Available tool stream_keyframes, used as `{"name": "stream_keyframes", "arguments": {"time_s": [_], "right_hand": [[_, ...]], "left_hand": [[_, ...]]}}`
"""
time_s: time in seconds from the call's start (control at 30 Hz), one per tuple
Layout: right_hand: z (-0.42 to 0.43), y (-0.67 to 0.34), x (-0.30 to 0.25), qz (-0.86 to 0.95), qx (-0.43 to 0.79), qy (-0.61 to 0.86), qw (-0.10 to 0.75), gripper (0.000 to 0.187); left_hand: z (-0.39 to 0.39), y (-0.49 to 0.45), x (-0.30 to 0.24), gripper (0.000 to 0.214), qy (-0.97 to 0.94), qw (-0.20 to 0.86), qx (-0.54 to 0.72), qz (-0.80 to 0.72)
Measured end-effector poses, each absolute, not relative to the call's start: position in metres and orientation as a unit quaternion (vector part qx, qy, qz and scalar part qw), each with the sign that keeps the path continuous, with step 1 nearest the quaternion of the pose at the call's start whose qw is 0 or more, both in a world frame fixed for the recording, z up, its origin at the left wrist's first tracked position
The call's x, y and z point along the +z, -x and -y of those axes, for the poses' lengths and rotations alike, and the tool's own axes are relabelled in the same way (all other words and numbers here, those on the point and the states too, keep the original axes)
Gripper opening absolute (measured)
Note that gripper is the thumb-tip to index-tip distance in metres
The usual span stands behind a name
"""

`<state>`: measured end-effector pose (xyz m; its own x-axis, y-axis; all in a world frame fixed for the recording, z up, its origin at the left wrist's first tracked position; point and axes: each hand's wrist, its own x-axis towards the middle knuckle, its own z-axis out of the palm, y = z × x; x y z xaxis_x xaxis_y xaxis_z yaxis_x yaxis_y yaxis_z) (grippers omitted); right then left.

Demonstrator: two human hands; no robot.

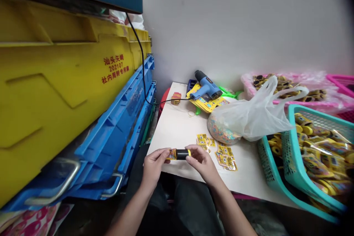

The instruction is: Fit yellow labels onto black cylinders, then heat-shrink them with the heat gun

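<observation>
1. Black and yellow, a small tube [181, 154] is held over the near edge of the white table [177, 125].
2. One end is pinched by the left hand [153, 166], fingers closed on its yellow wrapper.
3. The other end is gripped by the right hand [203, 162], fingers curled around the yellow cap.
4. Yellow labels [218, 149] are spread on the table just beyond the tube.
5. A clear bag [249, 118] is seen further back on the table, beside teal baskets [301, 162].
6. A blue heat gun [206, 85] is laid at the table's far edge.
</observation>
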<state>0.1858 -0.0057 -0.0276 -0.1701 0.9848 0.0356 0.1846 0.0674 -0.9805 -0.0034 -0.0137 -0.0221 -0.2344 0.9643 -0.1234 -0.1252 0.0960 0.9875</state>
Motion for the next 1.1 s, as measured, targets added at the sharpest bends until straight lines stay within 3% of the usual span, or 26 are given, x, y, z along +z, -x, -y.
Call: {"name": "stream_keyframes", "arguments": {"time_s": [0.43, 0.6, 0.83, 1.1], "right_hand": [[0.015, -0.189, -0.030, 0.610, 0.491, 0.433, 0.446, 0.037], [0.018, -0.184, -0.041, 0.550, 0.580, 0.371, 0.473, 0.054], [0.031, -0.176, -0.039, 0.488, 0.705, 0.286, 0.428, 0.069], [0.045, -0.209, -0.022, 0.593, 0.655, 0.273, 0.380, 0.060]], "left_hand": [[0.015, 0.000, 0.005, 0.031, -0.461, 0.599, 0.446, -0.479], [0.020, -0.007, 0.009, 0.032, -0.437, 0.648, 0.430, -0.452], [0.026, -0.023, 0.015, 0.032, -0.449, 0.654, 0.420, -0.441], [0.039, -0.016, 0.032, 0.027, -0.574, 0.667, 0.288, -0.377]]}}
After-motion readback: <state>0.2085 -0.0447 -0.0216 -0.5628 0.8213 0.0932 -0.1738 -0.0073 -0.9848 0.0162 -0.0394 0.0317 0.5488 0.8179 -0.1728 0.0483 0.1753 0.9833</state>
